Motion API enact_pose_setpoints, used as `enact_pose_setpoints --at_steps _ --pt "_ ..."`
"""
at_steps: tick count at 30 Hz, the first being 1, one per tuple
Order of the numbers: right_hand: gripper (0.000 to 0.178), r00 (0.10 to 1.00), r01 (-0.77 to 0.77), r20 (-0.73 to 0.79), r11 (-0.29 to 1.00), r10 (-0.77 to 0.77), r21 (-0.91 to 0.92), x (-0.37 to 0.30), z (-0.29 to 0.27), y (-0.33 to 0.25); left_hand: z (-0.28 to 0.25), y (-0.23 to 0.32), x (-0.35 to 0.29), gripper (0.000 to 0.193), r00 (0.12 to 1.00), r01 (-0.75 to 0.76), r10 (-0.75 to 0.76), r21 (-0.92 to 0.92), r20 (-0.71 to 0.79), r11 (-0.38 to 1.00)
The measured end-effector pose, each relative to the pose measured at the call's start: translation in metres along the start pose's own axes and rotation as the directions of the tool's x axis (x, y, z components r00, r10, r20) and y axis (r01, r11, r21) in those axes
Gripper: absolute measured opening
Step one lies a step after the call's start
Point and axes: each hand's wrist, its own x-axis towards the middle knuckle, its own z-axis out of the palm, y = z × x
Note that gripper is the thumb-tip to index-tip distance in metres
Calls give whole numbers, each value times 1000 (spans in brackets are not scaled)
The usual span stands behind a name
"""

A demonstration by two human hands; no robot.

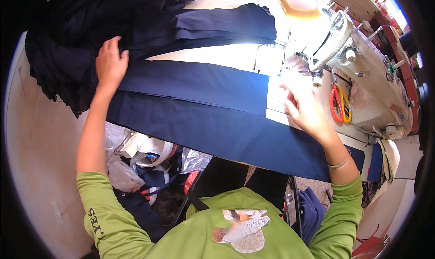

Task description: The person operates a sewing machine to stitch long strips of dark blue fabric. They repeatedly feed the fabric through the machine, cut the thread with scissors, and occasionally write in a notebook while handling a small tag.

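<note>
My left hand (112,65) lies with fingers apart at the edge of a heap of dark navy cloth (63,55) on the table's left side. From beneath it, two long navy fabric panels (217,116) stretch rightward, one partly over the other. Another layered navy piece (217,25) lies farther back. My right hand (302,105) is beyond the right end of the upper panel, beside the needle area of a white sewing machine (355,70). Its thumb and fingers are apart, partly washed out by glare, and I see nothing held. The near panel runs under my right forearm.
Scissors with red (335,104) and yellow (346,105) handles lie between my right hand and the machine body. Below the table's near edge are plastic bags (124,175) and bundled cloth. More dark cloth (375,163) hangs at the right. Bright light whitens the table near the needle.
</note>
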Motion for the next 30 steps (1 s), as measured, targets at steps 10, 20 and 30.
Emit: enact_pose_setpoints --at_steps 10,20,30 --pt "45 953 304 70 919 -296 -251 -1 11 17 -12 196 15 31 782 -97 526 -769 333 632" --pt "41 930 355 -40 920 -366 -166 -2 17 26 -7 171 18 21 834 151 452 -919 317 365" --pt "35 924 366 -50 915 -379 -171 -1 13 21 -14 261 10 21 758 240 463 -857 459 456"
